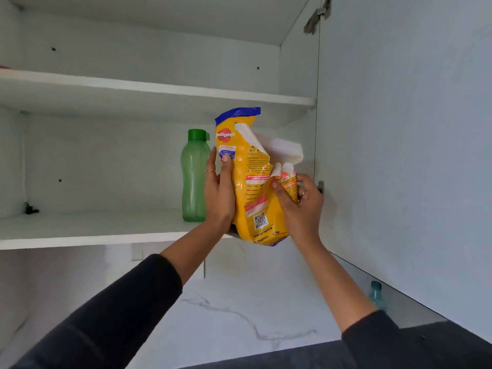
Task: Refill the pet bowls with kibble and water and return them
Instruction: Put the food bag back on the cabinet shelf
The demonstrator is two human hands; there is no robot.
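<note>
A yellow kibble bag (251, 179) with a blue top strip and a torn, folded-open flap stands upright at the front edge of the lower cabinet shelf (93, 235). My left hand (219, 193) grips its left side, thumb on the front. My right hand (299, 206) holds the bag's right side near the folded flap. A green water bottle (195, 177) with a green cap stands on the same shelf just left of the bag, behind my left hand. No pet bowls are in view.
The white wall cabinet is open, its door (404, 155) swung out on the right. An upper shelf (159, 89) runs above. Below are a marbled white backsplash (239, 310), a dark countertop (292, 355) and a small blue bottle (376, 295) under the door.
</note>
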